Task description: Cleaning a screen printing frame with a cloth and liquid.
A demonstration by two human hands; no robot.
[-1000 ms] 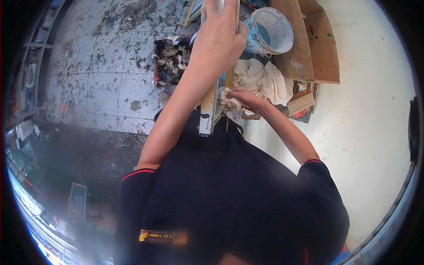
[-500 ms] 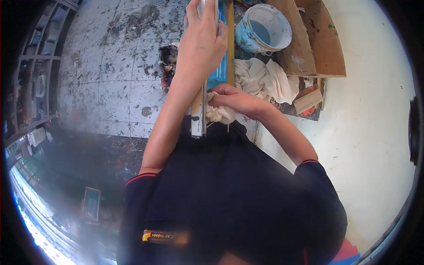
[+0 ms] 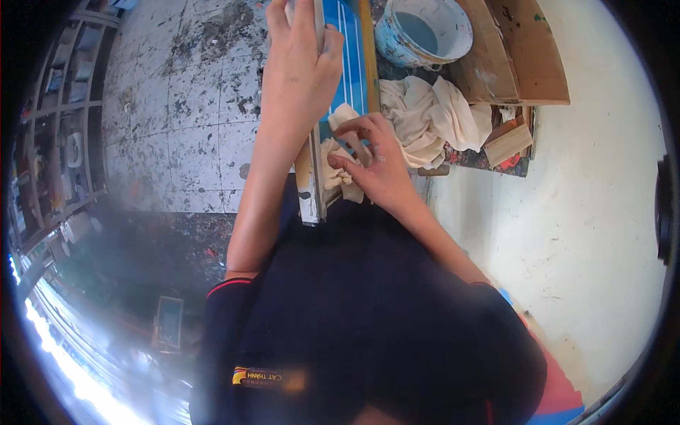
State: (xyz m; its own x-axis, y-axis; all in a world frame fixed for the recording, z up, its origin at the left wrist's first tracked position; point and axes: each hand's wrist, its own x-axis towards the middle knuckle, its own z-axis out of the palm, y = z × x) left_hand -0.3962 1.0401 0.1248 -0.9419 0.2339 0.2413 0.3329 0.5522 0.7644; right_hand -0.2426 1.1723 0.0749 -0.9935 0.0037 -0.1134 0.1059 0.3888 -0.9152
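My left hand is wrapped over the upper edge of a tilted wooden frame, its fingertips partly cut off by the picture's top. Inside the frame is a blue panel with white stripes, which looks like a printing screen. My right hand is low on the panel side, thumb and bent fingers closing on a crumpled cream cloth. Part of that cloth lies against the blue surface near the frame's bottom corner. Grey smudges show on the right fingers.
A paint-stained bucket with greyish liquid stands beyond the right hand. Close by are a heap of cream cloth, a cardboard box and a wood piece. Left are a paint-spotted tiled surface and shelves; a pale wall rises right.
The frame and my left hand have shifted slightly left. My right hand has turned and lifted, its fingers now spread more over the cloth, which has opened out upward along the panel.
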